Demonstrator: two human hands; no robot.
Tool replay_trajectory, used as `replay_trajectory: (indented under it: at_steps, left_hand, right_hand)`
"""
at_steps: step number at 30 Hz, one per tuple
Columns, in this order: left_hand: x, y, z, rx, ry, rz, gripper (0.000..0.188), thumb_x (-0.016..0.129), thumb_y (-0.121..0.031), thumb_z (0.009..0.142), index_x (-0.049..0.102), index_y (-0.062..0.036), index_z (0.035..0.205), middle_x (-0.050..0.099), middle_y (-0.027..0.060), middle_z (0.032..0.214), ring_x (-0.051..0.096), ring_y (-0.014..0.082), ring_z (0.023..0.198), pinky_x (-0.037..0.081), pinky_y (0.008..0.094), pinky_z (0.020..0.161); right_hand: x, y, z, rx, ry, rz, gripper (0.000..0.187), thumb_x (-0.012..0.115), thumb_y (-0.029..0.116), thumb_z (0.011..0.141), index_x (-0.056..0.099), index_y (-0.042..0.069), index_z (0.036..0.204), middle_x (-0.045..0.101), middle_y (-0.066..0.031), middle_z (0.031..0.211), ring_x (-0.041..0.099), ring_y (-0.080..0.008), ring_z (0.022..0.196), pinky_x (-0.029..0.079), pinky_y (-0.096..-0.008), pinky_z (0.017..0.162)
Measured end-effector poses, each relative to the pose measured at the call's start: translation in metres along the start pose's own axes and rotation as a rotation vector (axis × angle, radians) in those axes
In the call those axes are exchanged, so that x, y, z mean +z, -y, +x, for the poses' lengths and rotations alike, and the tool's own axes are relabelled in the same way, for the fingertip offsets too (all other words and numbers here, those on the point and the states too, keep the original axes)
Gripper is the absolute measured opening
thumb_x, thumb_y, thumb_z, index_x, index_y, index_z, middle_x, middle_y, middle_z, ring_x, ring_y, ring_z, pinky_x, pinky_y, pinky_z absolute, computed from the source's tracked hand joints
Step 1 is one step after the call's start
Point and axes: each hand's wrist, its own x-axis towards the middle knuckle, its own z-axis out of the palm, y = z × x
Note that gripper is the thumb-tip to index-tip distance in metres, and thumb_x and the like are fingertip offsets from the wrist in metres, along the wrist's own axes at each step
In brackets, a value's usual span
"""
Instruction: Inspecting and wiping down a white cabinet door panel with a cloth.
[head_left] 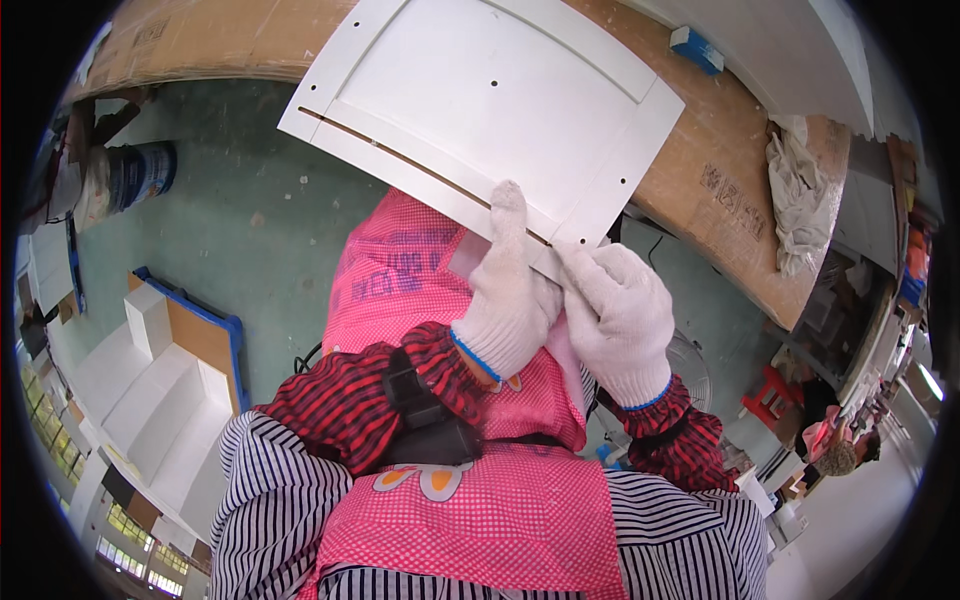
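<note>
**Two gloved hands on a white panel**

Both of our hands wear white knit gloves with blue cuffs. Our left hand (503, 295) lies along the near edge of a white cabinet door panel (490, 95), index finger stretched up onto its face. Our right hand (622, 310) sits just beside it, fingers curled around the panel's near corner. The two hands touch each other, both closed on that same edge.

The panel is flat, painted white, with a raised frame around a recessed centre, a few small drilled holes, and a thin dark groove running along the near side. It tilts over the edge of a cardboard-covered workbench (720, 190), its near part hanging out above the green floor (230, 230).

Left of us, floor lies open up to a stack of white boards (150, 390). A crumpled rag (800, 200) rests on the bench to the right.
</note>
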Motion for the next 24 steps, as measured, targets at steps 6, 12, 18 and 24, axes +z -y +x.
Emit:
replay_trajectory:
  at_steps: [6,12,18,24]
  left_hand:
    - [-0.009,-0.013,-0.004,-0.088,0.055,0.021,0.078,0.042,-0.059,0.107,0.028,0.0011,0.155,0.049,0.0278,0.146,0.052,0.0439,0.135,0.047,0.0603,0.111]
    - [-0.006,-0.023,-0.009,-0.181,-0.029,0.194,0.089,0.042,-0.067,0.104,0.026,0.0025,0.157,0.046,0.0314,0.150,0.052,0.0538,0.132,0.049,0.0636,0.107]
    - [-0.022,-0.030,-0.004,-0.235,0.054,0.144,0.085,0.037,-0.064,0.106,0.024,0.0017,0.158,0.042,0.0314,0.153,0.048,0.0520,0.137,0.046,0.0632,0.110]
    - [-0.024,-0.035,-0.007,-0.222,0.220,0.127,0.078,0.034,-0.059,0.109,0.025,0.0004,0.159,0.041,0.0264,0.156,0.046,0.0443,0.142,0.042,0.0587,0.116]
  right_hand:
    - [-0.006,-0.027,0.017,-0.106,-0.042,0.004,0.033,0.070,0.005,0.079,0.074,0.011,0.111,0.065,-0.0075,0.092,0.066,-0.0288,0.085,0.054,-0.0387,0.071]
    - [-0.039,-0.122,0.103,0.045,-0.369,-0.116,0.017,0.069,0.012,0.091,0.077,0.006,0.105,0.067,-0.0135,0.088,0.067,-0.0323,0.084,0.053,-0.0400,0.075]
    - [-0.025,-0.101,0.082,0.038,-0.418,-0.086,0.017,0.072,0.007,0.089,0.077,0.008,0.106,0.065,-0.0122,0.085,0.066,-0.0317,0.079,0.052,-0.0407,0.069]
    - [0.002,-0.024,0.006,-0.250,0.134,0.030,0.041,0.072,0.005,0.074,0.074,0.012,0.115,0.068,-0.0062,0.091,0.066,-0.0284,0.079,0.055,-0.0397,0.068]
